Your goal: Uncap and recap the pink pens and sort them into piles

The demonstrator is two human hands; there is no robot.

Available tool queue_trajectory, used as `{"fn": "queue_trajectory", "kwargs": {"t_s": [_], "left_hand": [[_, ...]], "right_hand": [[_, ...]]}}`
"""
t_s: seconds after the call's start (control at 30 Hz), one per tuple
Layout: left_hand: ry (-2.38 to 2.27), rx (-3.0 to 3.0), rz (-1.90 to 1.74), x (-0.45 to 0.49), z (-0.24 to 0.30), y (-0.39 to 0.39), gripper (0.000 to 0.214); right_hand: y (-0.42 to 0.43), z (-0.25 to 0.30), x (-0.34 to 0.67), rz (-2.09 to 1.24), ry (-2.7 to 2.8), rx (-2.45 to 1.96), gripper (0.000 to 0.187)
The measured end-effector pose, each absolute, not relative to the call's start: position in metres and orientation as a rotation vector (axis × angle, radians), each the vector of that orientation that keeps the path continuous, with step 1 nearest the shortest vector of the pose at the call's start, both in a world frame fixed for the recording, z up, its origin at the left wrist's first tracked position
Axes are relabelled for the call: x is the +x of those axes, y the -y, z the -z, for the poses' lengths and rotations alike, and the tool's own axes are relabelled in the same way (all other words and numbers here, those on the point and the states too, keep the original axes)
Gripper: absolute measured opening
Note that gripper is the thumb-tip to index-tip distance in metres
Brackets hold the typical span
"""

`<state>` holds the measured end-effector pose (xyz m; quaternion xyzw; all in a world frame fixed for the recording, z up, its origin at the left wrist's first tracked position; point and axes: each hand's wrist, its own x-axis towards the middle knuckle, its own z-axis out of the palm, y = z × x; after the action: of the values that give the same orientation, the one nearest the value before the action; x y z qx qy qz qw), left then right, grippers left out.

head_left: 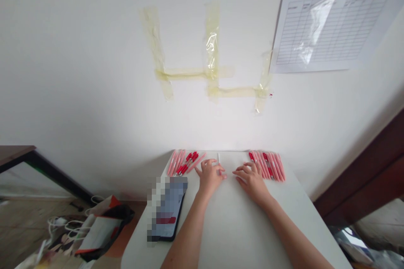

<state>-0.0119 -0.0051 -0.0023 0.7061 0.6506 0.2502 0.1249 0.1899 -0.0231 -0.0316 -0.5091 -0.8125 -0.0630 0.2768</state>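
My left hand (211, 176) is over the far part of the white table (233, 227), its fingers curled and thumb and forefinger close together. A thin white stick (219, 158) rises from these fingertips and looks pinched there; its lower end is hidden. To the right, my right hand (252, 180) has its fingers apart and stretched leftward, with nothing visible in them. Just beyond its knuckles lies a row of pink pens (277, 167) with some red parts among them. On the other side, near my left hand, are more pink pens (176, 163) and several red pens (187, 164).
A phone (170, 210) with a blurred screen lies at the table's left edge. The wall (94, 71) stands directly behind the table, bearing yellowed tape and a printed sheet (328, 29). Bags and cables (101, 227) are on the floor at left; dark red furniture (362, 176) stands at right.
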Motion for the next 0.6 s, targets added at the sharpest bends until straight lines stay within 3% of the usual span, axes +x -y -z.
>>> {"fn": "queue_trajectory", "kwargs": {"t_s": [0.6], "left_hand": [[-1.853,2.135,-0.695,-0.0071,0.0040,0.0069,0.010]], "right_hand": [[0.0189,0.0320,0.1935,0.229,2.108,-1.484,0.023]]}}
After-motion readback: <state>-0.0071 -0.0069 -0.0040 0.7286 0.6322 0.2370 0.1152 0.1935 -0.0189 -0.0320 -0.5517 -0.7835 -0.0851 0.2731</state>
